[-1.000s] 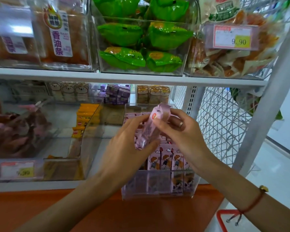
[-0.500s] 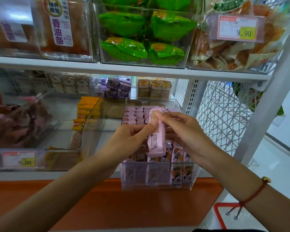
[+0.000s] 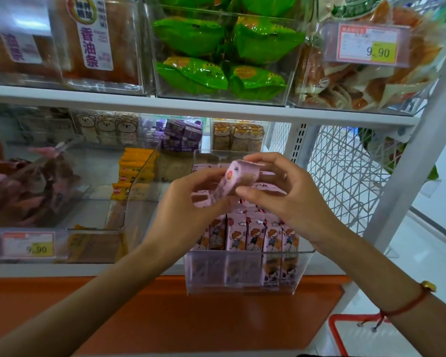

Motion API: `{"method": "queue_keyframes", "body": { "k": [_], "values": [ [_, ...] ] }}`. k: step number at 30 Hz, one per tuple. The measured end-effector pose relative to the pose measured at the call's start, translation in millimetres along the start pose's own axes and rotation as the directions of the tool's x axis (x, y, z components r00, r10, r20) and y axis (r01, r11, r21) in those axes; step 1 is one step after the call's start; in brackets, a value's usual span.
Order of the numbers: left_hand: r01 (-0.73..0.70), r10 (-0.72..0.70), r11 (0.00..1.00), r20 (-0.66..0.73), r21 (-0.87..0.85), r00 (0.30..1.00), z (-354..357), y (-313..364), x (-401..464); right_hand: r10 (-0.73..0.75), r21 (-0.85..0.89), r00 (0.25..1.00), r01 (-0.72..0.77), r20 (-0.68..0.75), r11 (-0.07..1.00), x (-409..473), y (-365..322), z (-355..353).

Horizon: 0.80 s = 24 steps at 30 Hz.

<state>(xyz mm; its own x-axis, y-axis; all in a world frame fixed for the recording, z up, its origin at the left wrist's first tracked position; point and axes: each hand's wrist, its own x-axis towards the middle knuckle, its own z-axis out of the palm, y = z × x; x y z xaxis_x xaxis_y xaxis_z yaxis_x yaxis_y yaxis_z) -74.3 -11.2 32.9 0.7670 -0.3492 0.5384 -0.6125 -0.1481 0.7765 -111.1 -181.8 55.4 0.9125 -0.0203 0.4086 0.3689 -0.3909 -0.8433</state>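
A small pink snack packet [image 3: 236, 180] is held tilted above a clear plastic bin [image 3: 242, 276] on the lower shelf. My left hand [image 3: 188, 215] grips its lower end from the left, and my right hand [image 3: 291, 199] pinches its upper end between thumb and fingers. The bin holds several upright pink packets [image 3: 255, 234] with a cartoon child printed on them, packed in rows.
Clear bins of green packets [image 3: 227, 50], bread bags [image 3: 95, 39] and orange snacks [image 3: 366, 81] fill the upper shelf. A yellow-packet bin [image 3: 134, 173] sits left of the pink one. A white wire mesh panel [image 3: 345, 176] closes the right side. A red basket [image 3: 340, 331] is on the floor.
The pink packet went from upright over the bin half a second ago to tilted and lifted, with its top end turned toward me. Both hands rose slightly with it.
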Motion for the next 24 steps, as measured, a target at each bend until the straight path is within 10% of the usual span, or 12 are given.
{"method": "queue_keyframes", "body": {
  "k": [6, 13, 24],
  "values": [
    [-0.148, 0.179, 0.922, -0.055, 0.357, 0.982, -2.0, -0.1, -0.1, 0.143, 0.053, 0.989, -0.142, -0.028, 0.989, -0.3, -0.6, 7.5],
    [0.01, -0.035, 0.976, 0.113, 0.218, 0.993, -4.2, -1.1, 0.5, 0.161, 0.342, 0.986, -0.167, 0.044, 0.925, 3.3, 9.0, -14.0],
    [-0.091, 0.097, 0.944, -0.002, 0.318, 0.995, -6.8, 1.0, 0.5, -0.143, 0.089, 0.989, 0.138, 0.049, 0.986, -5.7, 6.2, -11.3]
  ]
}}
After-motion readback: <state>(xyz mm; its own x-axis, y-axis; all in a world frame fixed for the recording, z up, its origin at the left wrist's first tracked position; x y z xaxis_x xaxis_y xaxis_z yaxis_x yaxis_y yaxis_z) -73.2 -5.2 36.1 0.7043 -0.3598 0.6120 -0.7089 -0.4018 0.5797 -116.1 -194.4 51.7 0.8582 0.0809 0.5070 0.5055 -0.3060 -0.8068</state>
